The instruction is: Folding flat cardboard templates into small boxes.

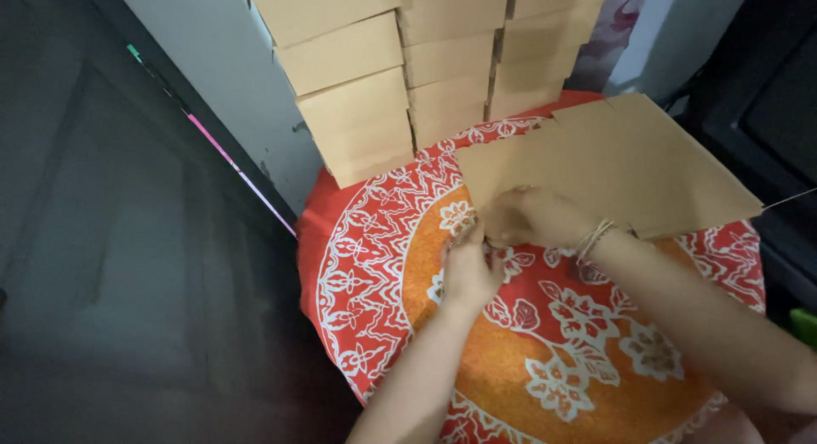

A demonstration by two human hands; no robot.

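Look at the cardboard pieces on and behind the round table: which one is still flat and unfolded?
The flat cardboard sheet held by both hands, left hand and right hand. The stacked boxes behind it are already folded into shape.

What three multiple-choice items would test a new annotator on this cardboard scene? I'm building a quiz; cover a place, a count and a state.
1. Where do the folded cardboard boxes stand?
A. at the table's far edge, by the wall
B. on the floor
C. in the person's lap

2. How many stacks of boxes show?
A. one
B. three
C. six

3. What state is the cardboard sheet in?
A. flat, unfolded
B. rolled up
C. torn in pieces

Answers: 1 A, they rise behind the red patterned cloth. 2 B, three columns stand side by side. 3 A, it lies flat while the left hand and right hand meet at its near edge.
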